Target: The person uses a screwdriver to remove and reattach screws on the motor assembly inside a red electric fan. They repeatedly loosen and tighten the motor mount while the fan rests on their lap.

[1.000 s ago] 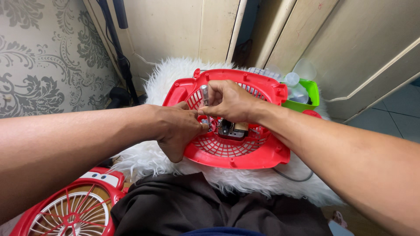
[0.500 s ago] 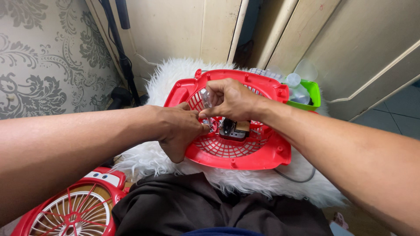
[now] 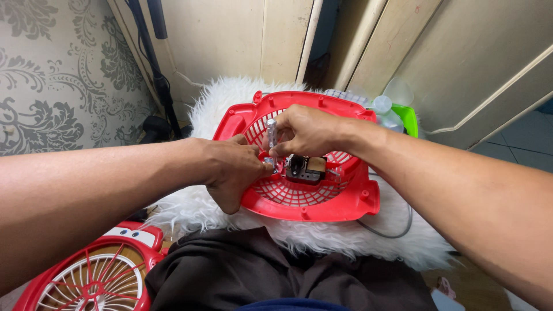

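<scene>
A red fan housing, grille side down, is seen lying on a white furry rug in the middle of the scene, with a small motor block seated at its centre. The right hand is closed round a clear-handled screwdriver, held upright with its tip hidden behind the left hand. The left hand is curled at the near left rim of the housing, fingertips pinched at a small metal part just beside the motor; whether a screw is held there cannot be told. Risk is judged mainly at the tip: if the driver is tilted or pressed off-centre, a slip onto the left fingers is likely, or the screw head could be stripped. A loose screw could be dropped through the grille slots and lost in the fur. The housing rests on a soft surface, so rocking under downward pressure is possible. A grey cable trails at the near right and could be snagged by the forearm. A second red fan front lies at the near left, well apart.
</scene>
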